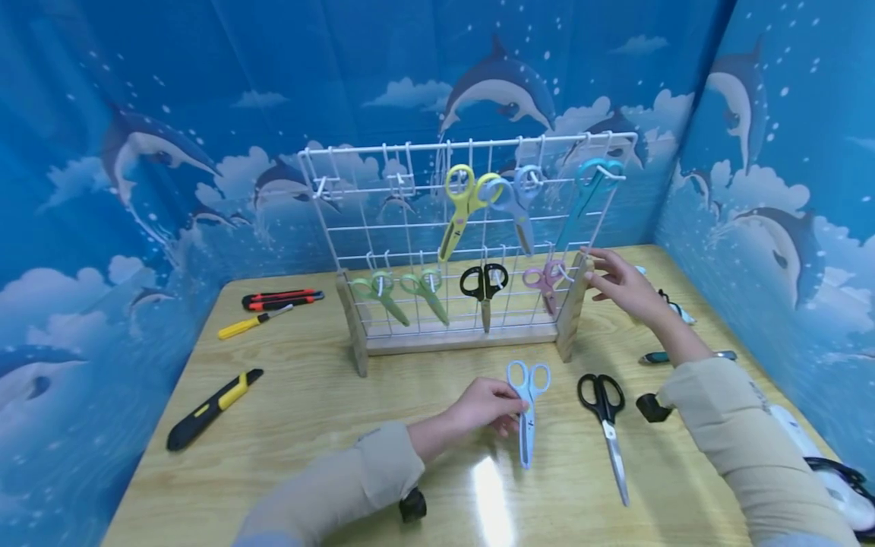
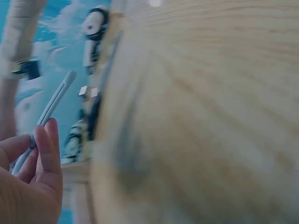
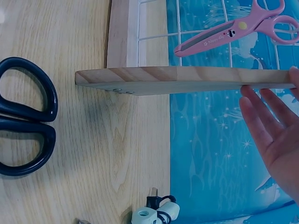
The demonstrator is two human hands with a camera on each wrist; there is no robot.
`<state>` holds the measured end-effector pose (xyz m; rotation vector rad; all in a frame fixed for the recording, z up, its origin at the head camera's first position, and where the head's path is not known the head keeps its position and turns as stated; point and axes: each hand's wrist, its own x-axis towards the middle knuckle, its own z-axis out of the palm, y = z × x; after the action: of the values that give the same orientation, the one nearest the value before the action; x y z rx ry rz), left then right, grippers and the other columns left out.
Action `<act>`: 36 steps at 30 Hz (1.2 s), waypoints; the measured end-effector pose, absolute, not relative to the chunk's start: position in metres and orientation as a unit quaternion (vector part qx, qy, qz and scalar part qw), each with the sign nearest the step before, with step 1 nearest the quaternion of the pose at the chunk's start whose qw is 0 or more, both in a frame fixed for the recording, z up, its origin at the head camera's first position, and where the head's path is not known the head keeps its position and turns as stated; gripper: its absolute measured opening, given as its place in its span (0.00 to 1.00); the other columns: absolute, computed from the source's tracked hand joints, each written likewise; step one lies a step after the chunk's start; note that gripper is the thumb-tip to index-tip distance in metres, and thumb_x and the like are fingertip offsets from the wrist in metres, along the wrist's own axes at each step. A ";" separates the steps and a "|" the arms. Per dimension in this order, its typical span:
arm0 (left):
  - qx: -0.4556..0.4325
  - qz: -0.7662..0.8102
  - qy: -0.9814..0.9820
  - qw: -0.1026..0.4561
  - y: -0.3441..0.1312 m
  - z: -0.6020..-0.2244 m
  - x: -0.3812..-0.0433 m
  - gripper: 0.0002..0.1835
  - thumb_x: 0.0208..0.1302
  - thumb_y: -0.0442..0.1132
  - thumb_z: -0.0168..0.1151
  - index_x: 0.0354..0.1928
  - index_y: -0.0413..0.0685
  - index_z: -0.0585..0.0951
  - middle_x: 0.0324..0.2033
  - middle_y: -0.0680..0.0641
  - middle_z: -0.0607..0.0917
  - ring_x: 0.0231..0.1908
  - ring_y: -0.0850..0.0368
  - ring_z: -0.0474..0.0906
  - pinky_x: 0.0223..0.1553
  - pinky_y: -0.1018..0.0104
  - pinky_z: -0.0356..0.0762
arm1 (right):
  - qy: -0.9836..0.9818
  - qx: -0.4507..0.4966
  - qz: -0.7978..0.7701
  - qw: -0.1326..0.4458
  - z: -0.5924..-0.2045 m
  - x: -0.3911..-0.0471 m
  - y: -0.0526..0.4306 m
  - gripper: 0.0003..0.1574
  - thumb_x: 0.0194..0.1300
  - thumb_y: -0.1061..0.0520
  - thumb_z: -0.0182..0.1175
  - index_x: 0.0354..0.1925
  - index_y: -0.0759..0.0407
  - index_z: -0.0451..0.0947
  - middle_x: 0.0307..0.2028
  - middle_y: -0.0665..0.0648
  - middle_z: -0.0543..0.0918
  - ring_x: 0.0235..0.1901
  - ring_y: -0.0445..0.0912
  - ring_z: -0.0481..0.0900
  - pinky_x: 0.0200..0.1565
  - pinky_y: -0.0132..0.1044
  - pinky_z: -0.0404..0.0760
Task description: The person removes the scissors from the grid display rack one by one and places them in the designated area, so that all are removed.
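Low over the table, my left hand (image 1: pixel 488 406) pinches light blue scissors (image 1: pixel 528 387) at their middle, handle loops toward the rack and blades toward me. In the left wrist view the light blue scissors (image 2: pixel 57 98) show edge-on between thumb and fingers. My right hand (image 1: pixel 625 285) grips the upper end of the rack's right wooden post (image 1: pixel 573 311). The right wrist view shows its fingers (image 3: pixel 261 116) along the wooden post (image 3: pixel 187 74). Pink scissors (image 1: pixel 544 282) hang just inside that post. Black-handled scissors (image 1: pixel 603 403) lie on the table between my arms.
The white wire rack (image 1: pixel 410 228) bears yellow scissors (image 1: pixel 461 209), blue scissors (image 1: pixel 517 201), teal scissors (image 1: pixel 584 197), black scissors (image 1: pixel 485 285) and two green pairs. Utility knives (image 1: pixel 212 410) and a yellow-handled screwdriver (image 1: pixel 249 325) lie left. At right are a teal-and-black tool (image 1: pixel 655 357) and white corded items.
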<state>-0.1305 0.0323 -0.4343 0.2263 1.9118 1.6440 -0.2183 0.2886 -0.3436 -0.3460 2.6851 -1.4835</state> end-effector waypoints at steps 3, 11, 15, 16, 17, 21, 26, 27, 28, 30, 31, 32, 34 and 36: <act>0.068 0.601 0.732 0.312 0.043 -0.447 -0.127 0.05 0.47 0.35 0.61 0.26 0.40 0.79 0.17 0.46 0.80 0.12 0.59 0.74 0.13 0.68 0.75 | 0.868 -0.110 -0.483 0.025 -0.343 -0.217 0.289 0.31 0.63 0.50 0.45 0.62 0.53 0.49 0.58 0.69 0.57 0.46 0.57 0.69 0.41 0.48 0.75; 0.041 0.581 0.737 0.342 0.064 -0.463 -0.122 0.05 0.49 0.35 0.60 0.22 0.40 0.77 0.14 0.43 0.79 0.10 0.59 0.74 0.07 0.76 0.68 | 0.871 -0.106 -0.480 0.024 -0.342 -0.216 0.289 0.32 0.63 0.49 0.44 0.62 0.54 0.49 0.58 0.70 0.56 0.46 0.58 0.69 0.41 0.46 0.75; 0.029 0.575 0.738 0.351 0.071 -0.467 -0.121 0.06 0.49 0.34 0.59 0.20 0.37 0.77 0.13 0.41 0.79 0.10 0.56 0.75 0.09 0.72 0.72 | 0.866 -0.101 -0.489 0.024 -0.343 -0.217 0.287 0.32 0.62 0.49 0.45 0.62 0.53 0.50 0.58 0.69 0.56 0.46 0.57 0.69 0.41 0.46 0.75; 0.025 0.576 0.737 0.353 0.073 -0.469 -0.121 0.07 0.49 0.33 0.59 0.20 0.36 0.77 0.12 0.40 0.79 0.10 0.55 0.75 0.09 0.71 0.73 | 0.865 -0.102 -0.490 0.023 -0.343 -0.217 0.286 0.32 0.62 0.49 0.45 0.62 0.53 0.50 0.58 0.69 0.56 0.46 0.57 0.69 0.41 0.46 0.75; 0.017 0.579 0.734 0.354 0.075 -0.470 -0.122 0.07 0.49 0.33 0.59 0.19 0.36 0.77 0.12 0.40 0.78 0.10 0.55 0.75 0.10 0.70 0.74 | 0.864 -0.102 -0.493 0.024 -0.344 -0.218 0.286 0.32 0.62 0.49 0.45 0.62 0.52 0.50 0.58 0.69 0.56 0.46 0.58 0.69 0.42 0.47 0.75; -0.014 0.580 0.736 0.349 0.085 -0.473 -0.126 0.09 0.47 0.32 0.60 0.16 0.33 0.76 0.10 0.38 0.77 0.07 0.54 0.73 0.10 0.66 0.74 | 0.863 -0.103 -0.494 0.023 -0.346 -0.222 0.285 0.32 0.62 0.48 0.46 0.62 0.51 0.50 0.59 0.68 0.56 0.47 0.58 0.69 0.42 0.48 0.75; -0.036 0.565 0.755 0.330 0.100 -0.474 -0.131 0.10 0.43 0.31 0.62 0.13 0.33 0.75 0.07 0.38 0.76 0.06 0.52 0.72 0.08 0.67 0.73 | 0.866 -0.098 -0.490 0.029 -0.346 -0.222 0.287 0.32 0.62 0.48 0.45 0.62 0.51 0.49 0.59 0.68 0.56 0.47 0.58 0.68 0.42 0.49 0.74; -0.037 0.563 0.759 0.326 0.103 -0.474 -0.132 0.10 0.43 0.31 0.62 0.12 0.33 0.75 0.07 0.38 0.76 0.06 0.51 0.72 0.08 0.66 0.73 | 0.867 -0.097 -0.488 0.030 -0.346 -0.221 0.288 0.32 0.62 0.48 0.45 0.62 0.51 0.49 0.59 0.68 0.55 0.47 0.58 0.68 0.42 0.48 0.74; -0.039 0.559 0.762 0.324 0.106 -0.475 -0.133 0.10 0.43 0.30 0.62 0.12 0.33 0.75 0.07 0.39 0.75 0.06 0.51 0.72 0.08 0.66 0.73 | 0.869 -0.096 -0.485 0.030 -0.345 -0.221 0.289 0.32 0.62 0.48 0.45 0.62 0.51 0.49 0.59 0.68 0.56 0.47 0.58 0.68 0.42 0.48 0.74; -0.040 0.552 0.771 0.316 0.111 -0.474 -0.134 0.09 0.42 0.29 0.63 0.12 0.33 0.75 0.06 0.39 0.75 0.06 0.50 0.72 0.08 0.66 0.73 | 0.873 -0.093 -0.478 0.028 -0.345 -0.219 0.290 0.32 0.62 0.48 0.45 0.62 0.51 0.49 0.59 0.68 0.56 0.47 0.57 0.68 0.42 0.47 0.74; -0.040 0.551 0.772 0.314 0.113 -0.474 -0.135 0.09 0.42 0.29 0.62 0.12 0.32 0.75 0.06 0.39 0.75 0.06 0.50 0.73 0.08 0.66 0.73 | 0.874 -0.093 -0.477 0.027 -0.345 -0.219 0.290 0.32 0.62 0.48 0.45 0.62 0.51 0.49 0.58 0.68 0.56 0.47 0.57 0.68 0.42 0.47 0.75; -0.043 0.552 0.772 0.313 0.114 -0.474 -0.136 0.09 0.42 0.28 0.62 0.12 0.32 0.74 0.06 0.39 0.75 0.06 0.50 0.73 0.08 0.66 0.73 | 0.874 -0.092 -0.476 0.025 -0.345 -0.219 0.290 0.32 0.62 0.48 0.45 0.62 0.51 0.49 0.58 0.68 0.57 0.47 0.57 0.68 0.42 0.47 0.75; -0.047 0.551 0.773 0.310 0.117 -0.473 -0.137 0.09 0.42 0.27 0.62 0.11 0.32 0.74 0.06 0.38 0.75 0.07 0.49 0.73 0.08 0.66 0.73 | 0.874 -0.092 -0.476 0.024 -0.345 -0.219 0.290 0.32 0.62 0.48 0.45 0.62 0.50 0.50 0.58 0.68 0.57 0.47 0.57 0.69 0.42 0.46 0.75; -0.051 0.554 0.772 0.308 0.118 -0.472 -0.138 0.09 0.42 0.27 0.61 0.11 0.32 0.74 0.06 0.38 0.75 0.07 0.48 0.73 0.08 0.66 0.73 | 0.874 -0.092 -0.476 0.024 -0.345 -0.219 0.289 0.32 0.62 0.48 0.45 0.62 0.51 0.50 0.58 0.68 0.57 0.47 0.57 0.69 0.42 0.45 0.75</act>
<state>-0.1385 0.1180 -0.4724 -0.1347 2.0412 1.4642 -0.2192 0.2887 -0.3447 -0.2849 2.7055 -1.4737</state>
